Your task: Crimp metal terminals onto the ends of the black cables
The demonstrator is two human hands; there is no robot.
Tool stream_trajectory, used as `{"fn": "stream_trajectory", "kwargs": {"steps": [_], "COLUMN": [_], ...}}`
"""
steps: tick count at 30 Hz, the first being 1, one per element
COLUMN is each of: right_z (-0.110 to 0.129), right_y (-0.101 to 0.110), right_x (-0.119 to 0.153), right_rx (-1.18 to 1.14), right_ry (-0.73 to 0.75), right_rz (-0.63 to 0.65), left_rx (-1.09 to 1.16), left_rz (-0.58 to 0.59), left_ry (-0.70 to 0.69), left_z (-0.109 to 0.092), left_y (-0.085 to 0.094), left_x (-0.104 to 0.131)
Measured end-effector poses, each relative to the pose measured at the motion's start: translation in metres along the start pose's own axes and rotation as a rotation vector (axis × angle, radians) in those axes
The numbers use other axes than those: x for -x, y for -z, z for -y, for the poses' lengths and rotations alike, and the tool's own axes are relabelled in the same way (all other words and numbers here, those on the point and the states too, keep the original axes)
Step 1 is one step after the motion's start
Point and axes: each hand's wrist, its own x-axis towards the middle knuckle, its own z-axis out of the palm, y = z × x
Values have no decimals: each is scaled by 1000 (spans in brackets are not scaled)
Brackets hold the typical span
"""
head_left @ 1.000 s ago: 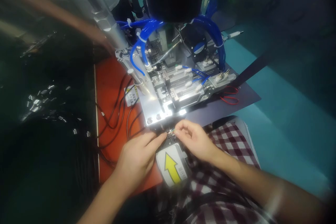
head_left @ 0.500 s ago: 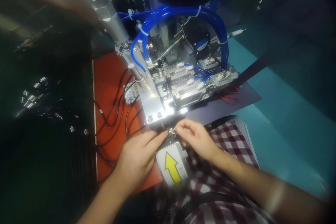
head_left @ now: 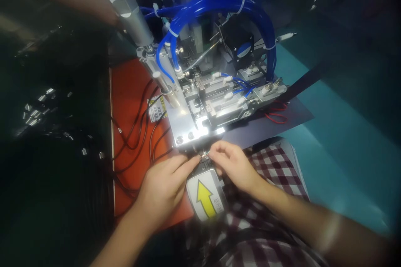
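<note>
Centrally, the right hand (head_left: pixel 234 164) pinches fine wires (head_left: pixel 205 154) just before the metal plate (head_left: pixel 184 127). The left hand (head_left: pixel 164 181) has fingertips beside them; whether it grips anything cannot be told.

We get white glare off the plate (head_left: pixel 183 123), while the left side sinks nearly to black. Shadow cuts diagonally across the teal surface (head_left: pixel 332 133). Edges smear for us; detail between left hand (head_left: pixel 166 177) and right hand (head_left: pixel 233 164) is soft.
</note>
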Motion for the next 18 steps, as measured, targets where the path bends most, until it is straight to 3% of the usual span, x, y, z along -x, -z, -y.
{"fn": "stream_trajectory", "kwargs": {"steps": [6, 13, 18], "right_z": [7, 5, 0], "right_y": [2, 6, 3], "right_x": [0, 2, -1], "right_rx": [-44, 120, 100], "right_ry": [-145, 60, 56], "right_rz": [29, -43, -23], "left_rx": [10, 16, 18], "left_rz": [5, 6, 10], "left_ry": [-2, 12, 10], "left_z": [1, 1, 1], "left_y": [-1, -1, -1], "left_x": [1, 1, 1]}}
